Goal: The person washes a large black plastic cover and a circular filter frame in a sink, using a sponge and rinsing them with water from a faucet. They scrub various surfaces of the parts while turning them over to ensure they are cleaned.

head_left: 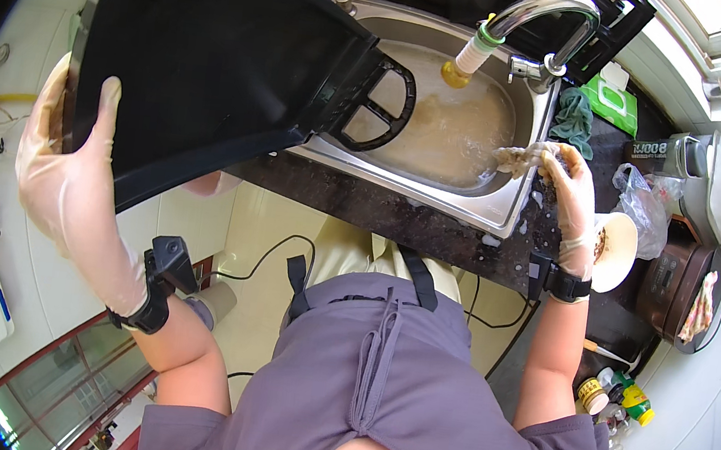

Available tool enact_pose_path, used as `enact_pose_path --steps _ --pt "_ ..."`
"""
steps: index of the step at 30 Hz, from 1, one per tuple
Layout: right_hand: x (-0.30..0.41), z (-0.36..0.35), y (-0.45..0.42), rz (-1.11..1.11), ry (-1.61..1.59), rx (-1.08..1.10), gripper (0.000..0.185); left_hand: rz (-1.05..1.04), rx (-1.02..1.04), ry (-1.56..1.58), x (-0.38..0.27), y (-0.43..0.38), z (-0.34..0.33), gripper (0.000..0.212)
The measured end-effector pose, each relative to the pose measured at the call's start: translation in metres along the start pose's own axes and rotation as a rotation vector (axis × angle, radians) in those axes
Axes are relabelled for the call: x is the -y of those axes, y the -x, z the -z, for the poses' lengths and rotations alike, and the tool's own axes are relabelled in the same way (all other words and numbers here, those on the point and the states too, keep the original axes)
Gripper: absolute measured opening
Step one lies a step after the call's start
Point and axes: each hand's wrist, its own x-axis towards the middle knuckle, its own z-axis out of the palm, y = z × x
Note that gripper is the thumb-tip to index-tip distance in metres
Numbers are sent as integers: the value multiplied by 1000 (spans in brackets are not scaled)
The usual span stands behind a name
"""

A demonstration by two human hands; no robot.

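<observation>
My left hand (pixel 72 183), in a translucent glove, grips the outer edge of a large black panel (pixel 218 66), thumb on the near face and fingers behind. The panel is tilted over the sink's left side, and its narrow end has an openwork rounded piece (pixel 407 106) above the water. My right hand (pixel 571 183), also gloved, pinches a wet, dirty grey rag (pixel 515 160) over the sink's right rim. Cloudy brownish water (pixel 440 127) with some foam stands in the stainless steel sink (pixel 471 206).
A chrome faucet (pixel 563 3) with a filter nozzle (pixel 470 60) arches over the sink. On the right of the dark counter are a green cloth (pixel 574 116), a wipes pack (pixel 611 104), a plastic bag (pixel 642 212), a pale bowl (pixel 615 253), a brown appliance (pixel 674 284) and several bottles (pixel 633 397).
</observation>
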Motion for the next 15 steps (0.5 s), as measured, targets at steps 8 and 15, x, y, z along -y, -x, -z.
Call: enact_pose_path --steps 8,15 --pt "21 18 17 -17 122 23 26 -6 6 10 12 6 3 38" --pt "21 24 37 -47 -35 17 19 -16 -5 -3 21 9 3 39"
